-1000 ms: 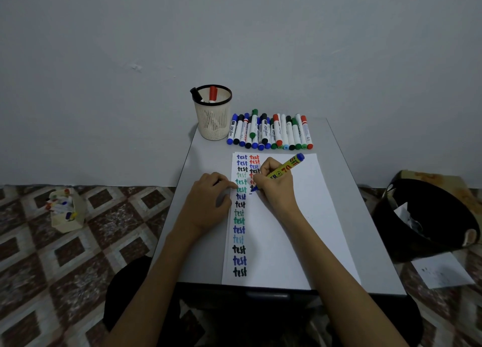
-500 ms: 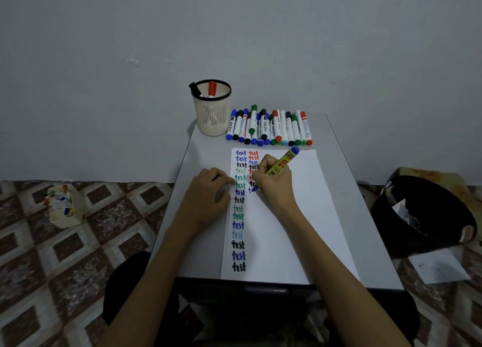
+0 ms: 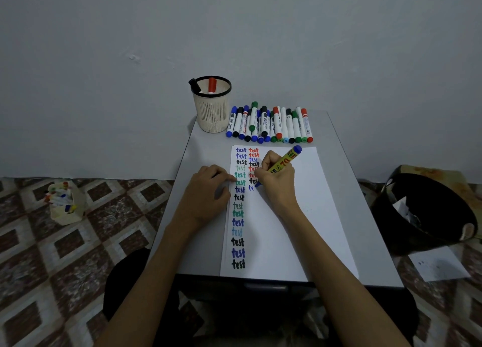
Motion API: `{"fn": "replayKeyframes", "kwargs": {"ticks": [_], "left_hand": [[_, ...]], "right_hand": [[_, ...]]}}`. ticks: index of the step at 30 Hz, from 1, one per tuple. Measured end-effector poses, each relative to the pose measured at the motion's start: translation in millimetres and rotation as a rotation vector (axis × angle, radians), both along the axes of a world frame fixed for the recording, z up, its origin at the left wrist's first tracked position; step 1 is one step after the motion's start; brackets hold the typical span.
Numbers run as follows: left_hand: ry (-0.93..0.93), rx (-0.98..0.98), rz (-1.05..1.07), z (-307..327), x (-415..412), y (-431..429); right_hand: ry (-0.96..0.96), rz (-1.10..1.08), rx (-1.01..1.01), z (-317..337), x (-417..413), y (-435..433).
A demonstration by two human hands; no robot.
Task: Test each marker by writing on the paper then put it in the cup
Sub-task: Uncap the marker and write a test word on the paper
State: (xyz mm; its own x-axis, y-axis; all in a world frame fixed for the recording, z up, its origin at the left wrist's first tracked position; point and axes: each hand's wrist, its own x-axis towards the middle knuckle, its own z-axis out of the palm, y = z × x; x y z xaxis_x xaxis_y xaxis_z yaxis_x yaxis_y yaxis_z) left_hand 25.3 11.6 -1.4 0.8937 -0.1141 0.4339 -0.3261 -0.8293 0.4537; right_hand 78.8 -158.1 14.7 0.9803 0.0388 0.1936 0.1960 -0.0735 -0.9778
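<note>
My right hand [image 3: 277,183] grips a yellow marker [image 3: 287,158] with a blue end, its blue tip touching the white paper [image 3: 300,229] beside a fresh blue "te". The paper carries two columns of the word "test" in several colours. My left hand [image 3: 208,192] rests on the paper's left edge, fingers curled, fingertips on the sheet; whether it holds the marker's cap is hidden. A cream mesh cup [image 3: 211,106] with a black rim stands at the table's far left, with a black and a red marker in it. A row of several markers [image 3: 270,124] lies beside the cup.
The grey table [image 3: 365,229] is small, with its edges close around the paper. A black bin [image 3: 427,213] stands on the floor at the right, with a sheet of paper [image 3: 440,264] next to it. A small box of markers [image 3: 64,203] sits on the tiled floor at the left.
The marker tip has moved slightly right along the line, adding blue letters. The view has shifted a little; my left hand has stayed in place.
</note>
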Motion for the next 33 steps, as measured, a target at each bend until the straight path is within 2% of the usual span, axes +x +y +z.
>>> {"fn": "replayKeyframes", "kwargs": {"ticks": [7, 18, 28, 31, 33], "left_hand": [[0.005, 0.005, 0.007, 0.3, -0.2, -0.5], [0.004, -0.005, 0.002, 2.0, -2.1, -1.4], [-0.025, -0.037, 0.007, 3.1, -3.5, -2.0], [-0.072, -0.155, 0.001, 5.2, -1.4, -0.8], [-0.049, -0.341, 0.008, 8.6, -3.9, -0.5]], "right_hand": [[0.008, 0.027, -0.023, 1.6, -1.0, 0.2], [0.024, -0.057, 0.019, -2.2, 2.5, -0.9], [0.085, 0.035, 0.063, -3.8, 4.6, -1.0], [0.086, -0.006, 0.214, 2.2, 1.6, -4.0], [0.093, -0.013, 0.389, 6.0, 0.6, -9.0]]}}
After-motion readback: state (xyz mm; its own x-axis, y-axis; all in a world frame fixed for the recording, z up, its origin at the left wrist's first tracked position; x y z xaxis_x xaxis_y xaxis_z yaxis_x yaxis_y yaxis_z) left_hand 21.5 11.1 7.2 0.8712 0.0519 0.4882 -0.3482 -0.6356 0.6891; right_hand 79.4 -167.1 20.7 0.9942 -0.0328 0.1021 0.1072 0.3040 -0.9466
